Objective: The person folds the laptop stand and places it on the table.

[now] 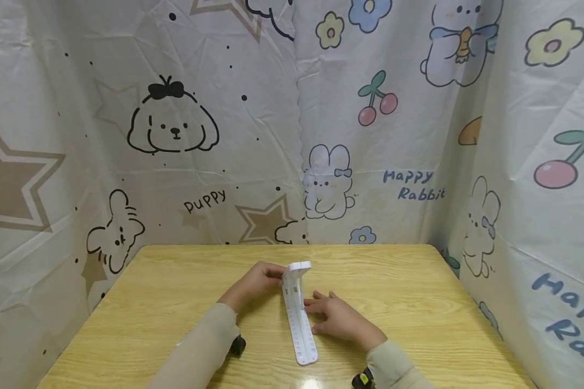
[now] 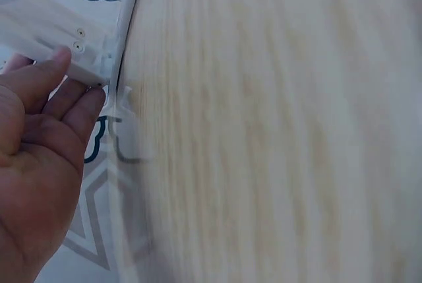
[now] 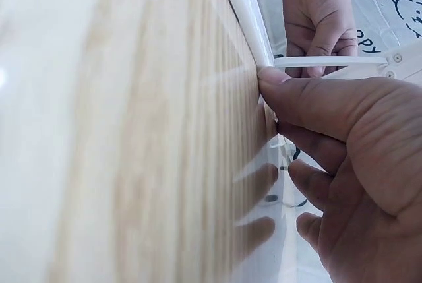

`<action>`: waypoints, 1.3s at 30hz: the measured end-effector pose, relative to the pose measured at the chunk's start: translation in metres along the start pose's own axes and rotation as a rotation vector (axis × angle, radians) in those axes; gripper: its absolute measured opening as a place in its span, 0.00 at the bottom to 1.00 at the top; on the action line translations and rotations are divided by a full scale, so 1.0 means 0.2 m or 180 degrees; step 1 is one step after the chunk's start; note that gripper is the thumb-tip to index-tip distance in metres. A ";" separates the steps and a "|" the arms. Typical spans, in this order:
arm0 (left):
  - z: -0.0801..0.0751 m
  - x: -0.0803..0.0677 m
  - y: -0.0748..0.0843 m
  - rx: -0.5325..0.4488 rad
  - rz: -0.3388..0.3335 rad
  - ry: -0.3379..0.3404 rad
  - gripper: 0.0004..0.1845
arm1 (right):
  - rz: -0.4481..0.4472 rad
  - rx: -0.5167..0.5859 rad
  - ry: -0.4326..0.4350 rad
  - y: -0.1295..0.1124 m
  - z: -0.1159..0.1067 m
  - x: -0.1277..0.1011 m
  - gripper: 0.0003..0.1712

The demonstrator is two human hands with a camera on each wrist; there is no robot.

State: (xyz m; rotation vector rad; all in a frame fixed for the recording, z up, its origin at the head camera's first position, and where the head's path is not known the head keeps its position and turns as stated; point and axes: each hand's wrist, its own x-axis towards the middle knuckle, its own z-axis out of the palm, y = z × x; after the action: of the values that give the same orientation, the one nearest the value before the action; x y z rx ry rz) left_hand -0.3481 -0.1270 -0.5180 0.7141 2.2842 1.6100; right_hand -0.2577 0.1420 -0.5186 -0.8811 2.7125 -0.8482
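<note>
A white plastic folding stand [image 1: 299, 329] is set on the table, its long base strip lined with rows of slots. The raised panel [image 2: 33, 35] leans up from the far end, and a thin strut [image 3: 330, 62] runs between panel and base. My left hand [image 1: 260, 278] grips the panel's left side, thumb on one face and fingers behind. From the right, my right hand [image 1: 339, 317] pinches with thumb [image 3: 275, 76] and forefinger at the strut's lower end, by the base. Its other fingers are bent loosely near the tabletop.
The wooden table [image 1: 394, 292] has its back edge against a printed curtain [image 1: 253, 173], which also hangs on both sides. Black wrist devices [image 1: 237, 346] sit at both sleeves. A small whitish thing [image 1: 179, 343] shows beside the left sleeve.
</note>
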 end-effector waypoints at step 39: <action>0.05 -0.16 0.16 0.0302 -0.0154 0.1063 0.15 | 0.0400 0.0647 0.0581 -0.03 -0.02 0.06 0.23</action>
State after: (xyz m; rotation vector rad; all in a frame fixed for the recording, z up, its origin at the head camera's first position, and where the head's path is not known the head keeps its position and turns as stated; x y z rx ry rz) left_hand -0.3092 -0.1275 -0.4935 0.4311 2.6011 1.7171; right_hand -0.2660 0.1334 -0.5117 -0.6125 2.7320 -1.2034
